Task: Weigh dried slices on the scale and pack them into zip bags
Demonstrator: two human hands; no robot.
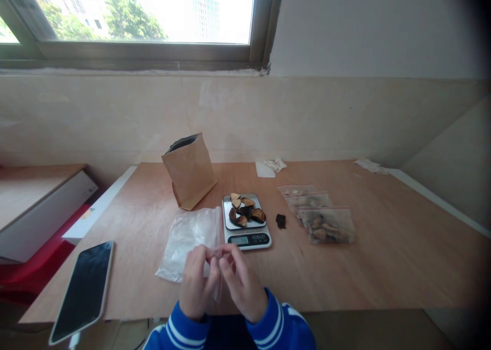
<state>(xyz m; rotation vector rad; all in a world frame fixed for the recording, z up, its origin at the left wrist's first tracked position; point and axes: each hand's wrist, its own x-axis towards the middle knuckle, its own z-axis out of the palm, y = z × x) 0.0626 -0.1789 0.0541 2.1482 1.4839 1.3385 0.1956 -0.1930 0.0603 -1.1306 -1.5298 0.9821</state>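
My left hand (197, 283) and my right hand (240, 283) meet near the table's front edge, both pinching the red-striped top of a clear zip bag (217, 281). Just behind them lies a stack of empty clear zip bags (187, 237). A small kitchen scale (246, 222) stands beyond my right hand, with several dark dried slices (245, 212) heaped on its platform. One loose dark piece (281, 220) lies on the table right of the scale.
A brown paper bag (190, 171) stands open behind the scale. Filled zip bags (320, 214) lie in a row to the right. A phone (84, 288) lies face up at the front left. Crumpled tissues (274, 165) sit near the wall.
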